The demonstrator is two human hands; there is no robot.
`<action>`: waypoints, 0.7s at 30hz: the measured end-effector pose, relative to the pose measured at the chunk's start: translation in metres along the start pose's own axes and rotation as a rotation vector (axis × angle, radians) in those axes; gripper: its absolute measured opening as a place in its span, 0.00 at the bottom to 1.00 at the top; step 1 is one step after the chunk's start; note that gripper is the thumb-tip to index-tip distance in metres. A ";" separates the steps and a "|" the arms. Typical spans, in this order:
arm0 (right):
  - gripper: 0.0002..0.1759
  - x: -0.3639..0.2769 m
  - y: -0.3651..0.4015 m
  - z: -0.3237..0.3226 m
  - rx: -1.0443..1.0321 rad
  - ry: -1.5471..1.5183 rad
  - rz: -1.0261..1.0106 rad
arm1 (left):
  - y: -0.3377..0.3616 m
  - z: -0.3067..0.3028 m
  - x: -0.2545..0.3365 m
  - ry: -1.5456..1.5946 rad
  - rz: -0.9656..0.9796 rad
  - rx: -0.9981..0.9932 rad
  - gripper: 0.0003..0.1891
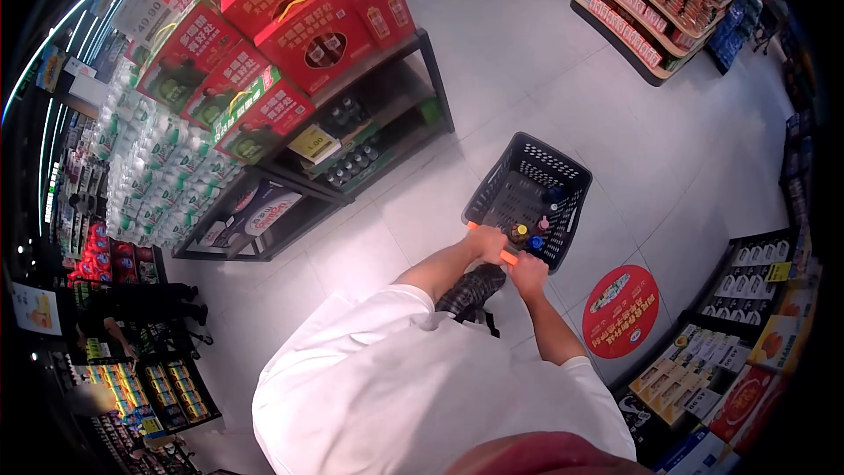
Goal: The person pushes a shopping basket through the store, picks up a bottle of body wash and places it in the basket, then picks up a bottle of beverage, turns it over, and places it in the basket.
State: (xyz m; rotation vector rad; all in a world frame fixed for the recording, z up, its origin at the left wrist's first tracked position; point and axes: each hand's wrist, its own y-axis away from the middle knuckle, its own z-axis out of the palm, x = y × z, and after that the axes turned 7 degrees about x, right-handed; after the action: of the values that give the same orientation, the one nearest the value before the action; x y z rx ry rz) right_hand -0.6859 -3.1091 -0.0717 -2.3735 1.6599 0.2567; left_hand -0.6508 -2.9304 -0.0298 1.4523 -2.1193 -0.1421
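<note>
My left hand [488,243] and my right hand [528,274] are wrapped side by side around the orange handle [508,258] of a dark shopping basket [567,155]. The basket has perforated plastic walls and is in front of my body. Several bottles lie or stand in its near end. Among them are a bottle with a yellow cap [521,230], one with a pink cap [542,223] and one with a blue cap [536,243]. Their labels are too small to read, and my hands partly cover the basket's near edge.
Left of the basket, a dark display shelf [437,79] carries red gift boxes [299,13], beside packs of bottled water [167,167]. A tiered stand [655,70] is ahead right. Shelves of boxed goods [686,361] line the right. A red floor sticker [621,311] lies near. A person [132,308] stands far left.
</note>
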 end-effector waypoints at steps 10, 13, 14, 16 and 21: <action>0.17 0.071 -0.140 -0.018 -0.338 0.141 -0.091 | -0.108 -0.067 -0.016 0.084 -0.038 0.076 0.20; 0.18 0.085 -0.178 -0.017 -0.369 0.156 -0.059 | -0.140 -0.076 -0.026 0.115 -0.048 0.106 0.19; 0.18 0.092 -0.188 -0.016 -0.357 0.164 -0.066 | -0.150 -0.079 -0.028 0.128 -0.059 0.118 0.19; 0.19 0.104 -0.207 -0.013 -0.330 0.174 -0.078 | -0.165 -0.092 -0.029 0.143 -0.080 0.116 0.19; 0.18 0.138 -0.258 -0.009 -0.240 0.134 -0.148 | -0.215 -0.114 -0.037 0.166 -0.096 0.148 0.18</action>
State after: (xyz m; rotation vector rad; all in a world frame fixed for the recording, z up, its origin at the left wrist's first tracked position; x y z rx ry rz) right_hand -0.3964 -3.1507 -0.0778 -2.7320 1.5766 0.2914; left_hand -0.4067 -2.9601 -0.0324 1.5939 -1.9616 0.0984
